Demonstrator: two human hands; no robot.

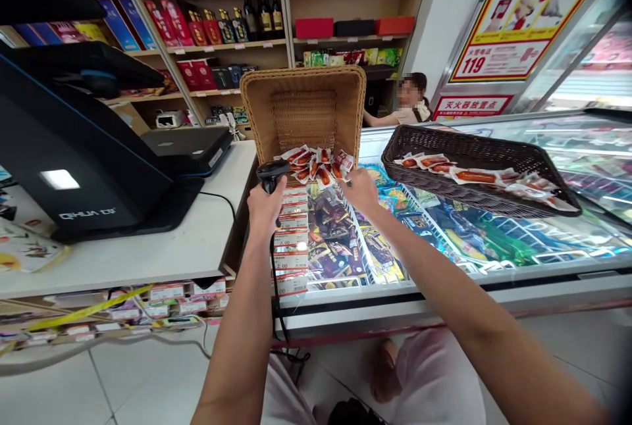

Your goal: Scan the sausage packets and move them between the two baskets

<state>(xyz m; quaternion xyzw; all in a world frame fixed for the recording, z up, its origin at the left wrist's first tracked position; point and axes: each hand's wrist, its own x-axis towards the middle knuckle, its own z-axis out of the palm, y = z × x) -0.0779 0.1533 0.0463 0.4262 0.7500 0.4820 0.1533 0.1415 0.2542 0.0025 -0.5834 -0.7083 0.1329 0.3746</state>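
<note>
My left hand [265,204] is closed around a black handheld barcode scanner [272,172], whose cable hangs down past the freezer's front edge. The scanner head is level with the front of a tan wicker basket [318,119] that is tilted up and open toward me. Several packaged sausages [323,155] in clear wrappers lie in a pile at its lower side. At the right end of the pile, my right hand [362,191] has its fingers curled against a packaged sausage [342,165]; the fingertips are partly hidden.
A dark brown basket [474,198] with more packaged sausages rests on the glass-topped freezer [336,287] at right. Price labels [290,241] line the glass. A checkout terminal [89,168] stands on the white counter [197,247] at left. Beyond the freezer is a person [407,109].
</note>
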